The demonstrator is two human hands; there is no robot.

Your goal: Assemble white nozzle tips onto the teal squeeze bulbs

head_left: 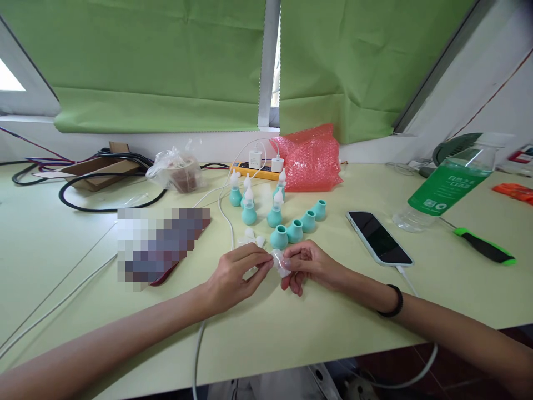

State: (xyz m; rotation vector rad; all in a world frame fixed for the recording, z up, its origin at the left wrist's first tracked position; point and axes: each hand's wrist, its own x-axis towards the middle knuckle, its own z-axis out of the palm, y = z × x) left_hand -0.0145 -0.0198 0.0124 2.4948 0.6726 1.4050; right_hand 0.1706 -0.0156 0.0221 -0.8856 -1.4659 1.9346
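Between my two hands is a small crinkled clear plastic bag (281,263). My left hand (235,276) pinches its left edge with the fingertips. My right hand (310,266) grips the other side between thumb and fingers; whatever is inside the bag is too small to make out. Just beyond stand several teal rubber bulbs (278,238) with open necks, in a slanting row. Farther left are several more teal bulbs with clear pointed tips (249,206) fitted on them. Small loose whitish pieces (251,238) lie behind my left hand, partly hidden by it.
A phone (381,238) on a cable lies to the right, beside a tilted green-labelled bottle (447,183) and a green-black handled tool (485,245). Pink bubble wrap (308,158) and a yellow power strip (260,171) are at the back. A blurred-out item (166,244) lies left.
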